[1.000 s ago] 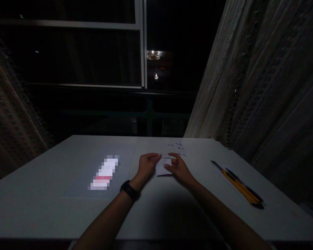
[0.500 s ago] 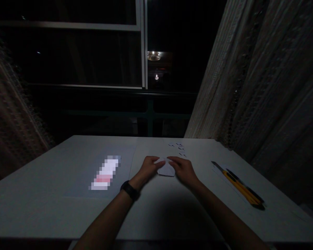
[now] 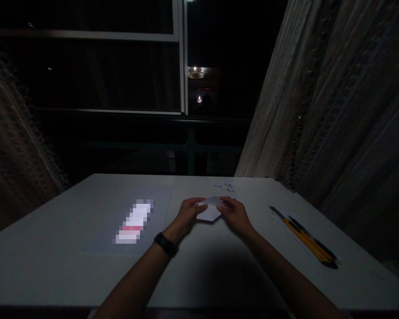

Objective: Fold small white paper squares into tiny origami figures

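A small folded piece of white paper sits between both my hands over the middle of a white table. My left hand, with a black watch on the wrist, pinches the paper's left edge. My right hand pinches its right edge with thumb and fingers closed on it. The paper looks slightly raised off the table. The room is dim.
A yellow utility knife and dark pens lie on a sheet at the right. Small paper scraps are scattered beyond my hands. A large pale sheet lies at the left. Curtains hang at the right, a dark window behind.
My hands pressed the paper flat on the table half a second ago. Now they have shifted their grip and lifted its far edge a little.
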Action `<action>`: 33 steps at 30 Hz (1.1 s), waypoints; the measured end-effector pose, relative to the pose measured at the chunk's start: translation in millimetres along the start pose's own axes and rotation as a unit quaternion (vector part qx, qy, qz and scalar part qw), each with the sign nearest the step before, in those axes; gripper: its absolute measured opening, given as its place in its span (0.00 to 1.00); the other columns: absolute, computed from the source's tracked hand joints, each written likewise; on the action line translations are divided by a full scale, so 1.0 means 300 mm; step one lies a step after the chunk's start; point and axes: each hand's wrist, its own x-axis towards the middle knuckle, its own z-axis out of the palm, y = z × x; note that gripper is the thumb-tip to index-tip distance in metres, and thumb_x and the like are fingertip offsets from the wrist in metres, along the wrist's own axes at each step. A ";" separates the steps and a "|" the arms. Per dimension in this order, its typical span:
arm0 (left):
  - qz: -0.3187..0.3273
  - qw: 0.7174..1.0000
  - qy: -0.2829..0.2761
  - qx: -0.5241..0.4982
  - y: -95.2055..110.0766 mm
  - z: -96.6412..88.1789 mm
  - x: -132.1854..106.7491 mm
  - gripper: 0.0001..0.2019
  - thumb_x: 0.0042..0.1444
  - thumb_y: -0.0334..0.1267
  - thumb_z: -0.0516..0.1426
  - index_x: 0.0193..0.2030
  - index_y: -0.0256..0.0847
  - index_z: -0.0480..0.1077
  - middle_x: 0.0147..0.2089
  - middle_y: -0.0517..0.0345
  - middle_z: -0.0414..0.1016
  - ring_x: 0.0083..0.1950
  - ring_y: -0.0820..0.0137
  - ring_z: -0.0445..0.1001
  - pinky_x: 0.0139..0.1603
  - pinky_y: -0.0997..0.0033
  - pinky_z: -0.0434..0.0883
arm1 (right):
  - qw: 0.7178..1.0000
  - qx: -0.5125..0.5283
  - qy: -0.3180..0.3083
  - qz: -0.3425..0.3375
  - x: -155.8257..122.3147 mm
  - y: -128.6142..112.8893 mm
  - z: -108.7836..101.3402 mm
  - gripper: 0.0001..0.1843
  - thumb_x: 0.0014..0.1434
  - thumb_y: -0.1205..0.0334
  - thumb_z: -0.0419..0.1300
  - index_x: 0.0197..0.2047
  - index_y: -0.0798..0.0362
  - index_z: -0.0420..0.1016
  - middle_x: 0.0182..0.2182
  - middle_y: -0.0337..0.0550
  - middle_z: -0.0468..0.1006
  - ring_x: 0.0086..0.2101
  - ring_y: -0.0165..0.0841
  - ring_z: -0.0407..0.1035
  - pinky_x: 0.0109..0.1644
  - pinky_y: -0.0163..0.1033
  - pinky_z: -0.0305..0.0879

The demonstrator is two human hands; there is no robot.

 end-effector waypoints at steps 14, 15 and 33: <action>0.011 0.999 -0.045 0.001 0.013 0.016 -0.019 0.16 0.43 0.41 0.61 0.38 0.33 0.75 0.38 0.46 0.75 0.35 0.68 0.71 0.33 0.72 0.67 | 0.996 -0.019 0.056 -0.062 0.015 0.026 -0.022 0.08 0.44 0.68 0.57 0.25 0.49 0.78 0.34 0.42 0.79 0.39 0.37 0.71 0.48 0.45 0.63; 0.011 0.999 -0.036 0.011 0.010 0.018 -0.018 0.17 0.42 0.42 0.61 0.38 0.33 0.75 0.37 0.47 0.75 0.34 0.68 0.71 0.33 0.72 0.67 | 0.996 -0.023 0.055 -0.073 0.013 0.023 -0.022 0.09 0.44 0.68 0.57 0.25 0.49 0.78 0.36 0.42 0.78 0.40 0.37 0.71 0.49 0.45 0.62; 0.072 0.974 -0.076 0.203 -0.024 0.024 -0.012 0.16 0.43 0.45 0.60 0.28 0.30 0.75 0.21 0.58 0.68 0.23 0.75 0.61 0.25 0.76 0.56 | 0.990 -0.060 0.097 -0.087 -0.008 -0.005 0.004 0.12 0.47 0.69 0.53 0.34 0.51 0.75 0.42 0.47 0.73 0.43 0.38 0.67 0.43 0.43 0.66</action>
